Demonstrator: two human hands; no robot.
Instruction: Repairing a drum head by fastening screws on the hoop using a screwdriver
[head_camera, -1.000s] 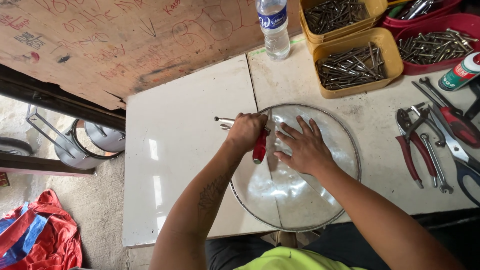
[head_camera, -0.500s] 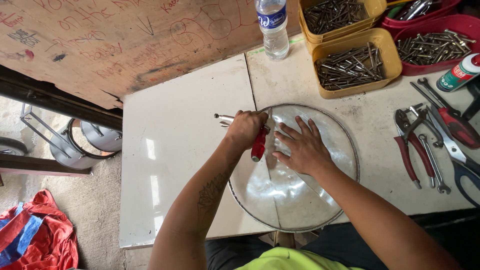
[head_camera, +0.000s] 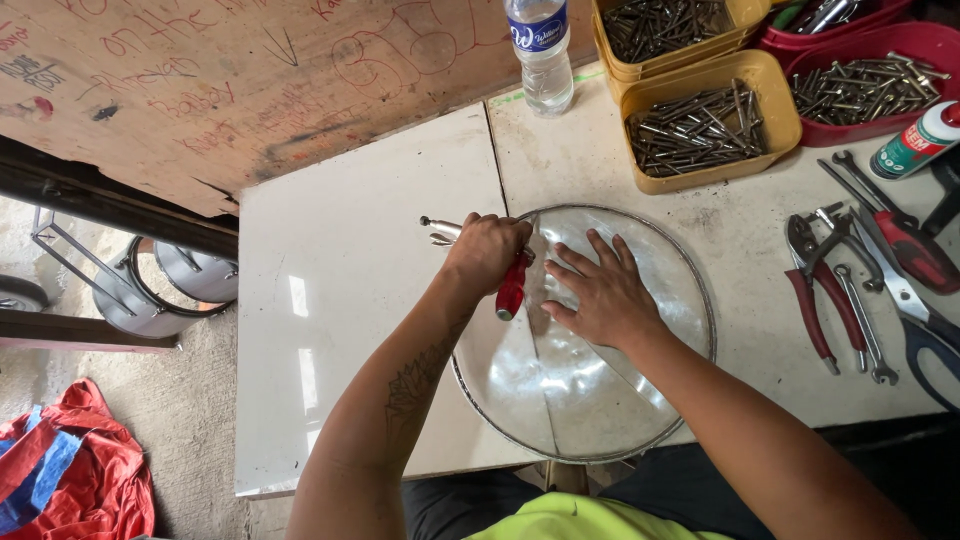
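I have my left hand (head_camera: 487, 250) closed around a red-handled locking plier with a bare metal tail (head_camera: 505, 280), its nose at the upper left edge of the large round glass lid with a thin metal rim (head_camera: 640, 400). The lid lies flat on the pale tiled tabletop (head_camera: 340, 300), overhanging the near edge. My right hand (head_camera: 598, 298) lies open, fingers spread, pressing flat on the glass and gripping nothing.

To do this well, I judge that the flat hand should keep even downward pressure near the middle so the lid cannot rock or slide, while the plier bites only the metal rim, never the glass, with slow squeezing rather than jerks.

At the far side, two yellow plastic tubs (head_camera: 715, 125) and a red plastic tub (head_camera: 865, 80) are full of loose steel nails. A clear plastic water bottle (head_camera: 541, 50) stands beside them, partly filled.
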